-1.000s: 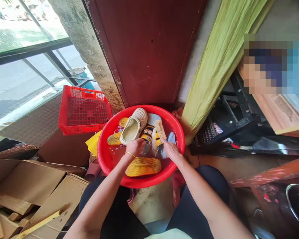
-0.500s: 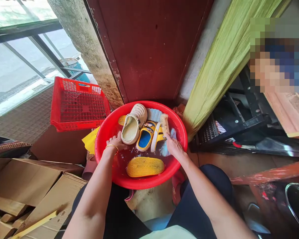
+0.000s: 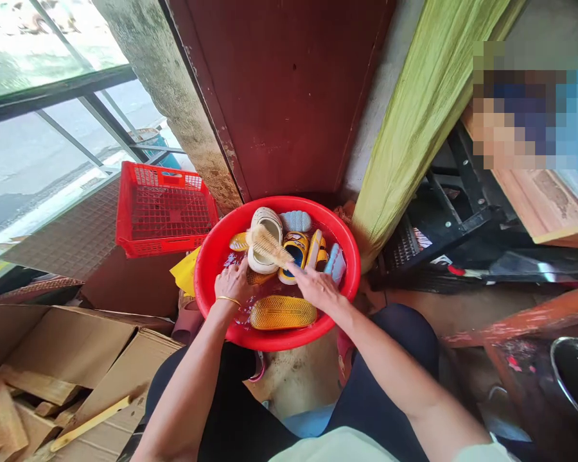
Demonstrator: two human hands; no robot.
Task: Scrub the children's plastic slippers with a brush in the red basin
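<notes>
A red basin (image 3: 289, 341) of water between my knees holds several clogs. My left hand (image 3: 232, 282), a gold bangle at its wrist, grips the lower end of a cream clog (image 3: 268, 221). My right hand (image 3: 320, 289) is closed round the end of a scrubbing brush (image 3: 270, 245), whose bristly head lies across the cream clog and looks blurred. Beside it are a yellow clog with a blue insole (image 3: 293, 255) and another yellow clog on its side (image 3: 314, 249). A yellow sole (image 3: 283, 312) faces up nearest me. Light blue clogs (image 3: 336, 263) rest by the right rim.
A red plastic crate (image 3: 166, 212) stands beyond the basin on the left. Cardboard boxes (image 3: 67, 346) with wood pieces are at my left. Ahead are a dark red door (image 3: 289, 96) and a green curtain (image 3: 404, 128). A blurred-out person is by a wooden tabletop (image 3: 544, 199).
My right hand has brought the brush leftward from the basin's right side onto the cream clog. The cream clog has turned in my left hand. The view has shifted slightly.
</notes>
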